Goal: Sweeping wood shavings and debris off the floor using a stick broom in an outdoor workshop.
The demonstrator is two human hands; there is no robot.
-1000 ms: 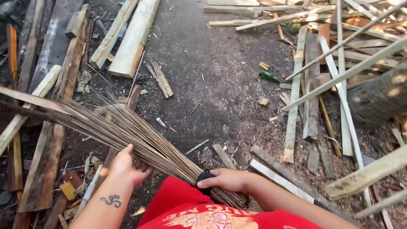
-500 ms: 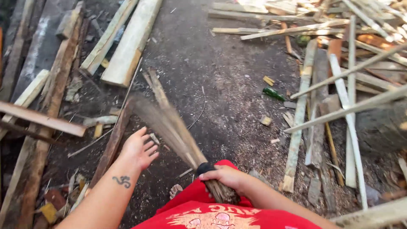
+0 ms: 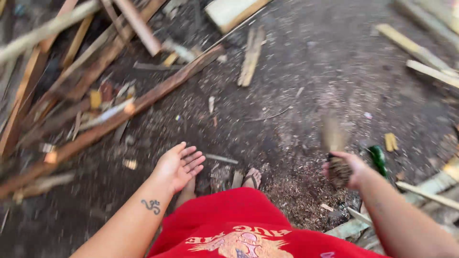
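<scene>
My right hand [image 3: 351, 168] grips the bound end of a stick broom [image 3: 336, 165] at the right. The broom's thin brown sticks point away from me and are blurred, so only the butt end shows clearly. My left hand [image 3: 180, 165] hangs open, palm up and fingers spread, holding nothing, just above my feet [image 3: 252, 177] in sandals. A red shirt [image 3: 229, 224] fills the bottom of the view. A green glass bottle [image 3: 377, 157] lies on the ground just right of my right hand.
Dark dirt ground [image 3: 296, 81] strewn with sawdust and chips. A heap of long planks [image 3: 110, 119] and scrap wood lies at the left. More pale boards [image 3: 420, 57] lie at the upper right and a plank [image 3: 430, 188] at the lower right.
The broom has swung from the left across to the right in my right hand. My left hand has let go of the sticks and opened. The view has turned left and downward.
</scene>
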